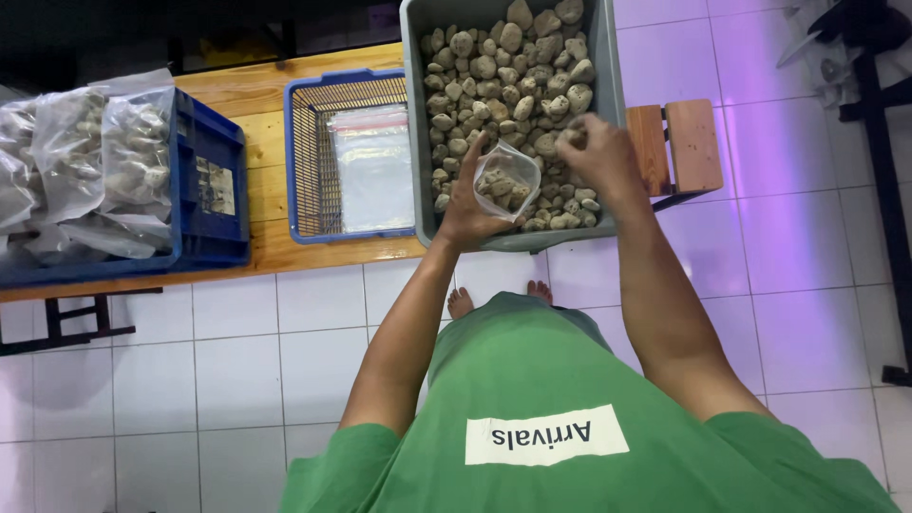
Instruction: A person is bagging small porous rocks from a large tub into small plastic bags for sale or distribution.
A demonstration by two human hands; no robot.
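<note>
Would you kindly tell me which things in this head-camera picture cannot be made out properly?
- Grey bin: its far end is cut off by the top edge.
- Right hand: its grip closes over something among the stones; its own fingers hide what.
- Small bag in the left hand: the count of pieces inside is too small to tell.
- Filled bags in the blue crate: cut off by the left edge.
- Dark stand: cut off at right.

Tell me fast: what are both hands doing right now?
Left hand: closed on a small clear bag partly filled with stones.
Right hand: closed around a stone over the grey tub.
</note>
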